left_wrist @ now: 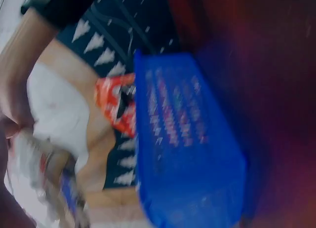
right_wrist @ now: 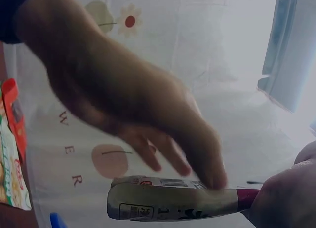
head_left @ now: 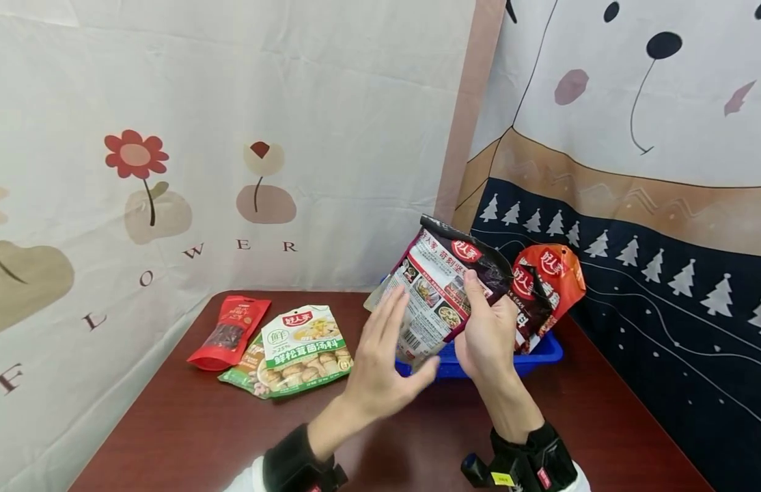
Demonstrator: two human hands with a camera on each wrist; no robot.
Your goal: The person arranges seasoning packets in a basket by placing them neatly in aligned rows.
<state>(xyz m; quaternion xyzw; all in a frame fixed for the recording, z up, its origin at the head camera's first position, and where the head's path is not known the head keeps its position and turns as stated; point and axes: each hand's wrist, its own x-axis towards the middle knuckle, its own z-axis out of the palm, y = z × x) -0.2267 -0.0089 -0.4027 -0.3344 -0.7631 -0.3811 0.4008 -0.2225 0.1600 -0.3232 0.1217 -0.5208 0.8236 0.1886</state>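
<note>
A dark-topped food pouch [head_left: 438,294] with a white printed panel is raised above the table, tilted. My right hand [head_left: 491,335] grips its right side, thumb lying over the printed face. My left hand [head_left: 380,372] is at the pouch's lower left side with fingers fairly straight. In the right wrist view, the left hand [right_wrist: 143,99] has its fingertips close against the pouch [right_wrist: 173,203]; whether they touch is unclear. Behind the pouch stands a blue basket [head_left: 540,352], partly hidden, holding an orange pouch [head_left: 559,273] and a dark brown pouch [head_left: 524,307].
On the table's left lie a red packet [head_left: 233,331] and a white-and-green mushroom packet [head_left: 309,348], which overlaps an orange-green packet [head_left: 248,365]. The brown table [head_left: 171,437] meets a printed curtain [head_left: 356,137] behind and a patterned dark cloth [head_left: 694,342] on the right.
</note>
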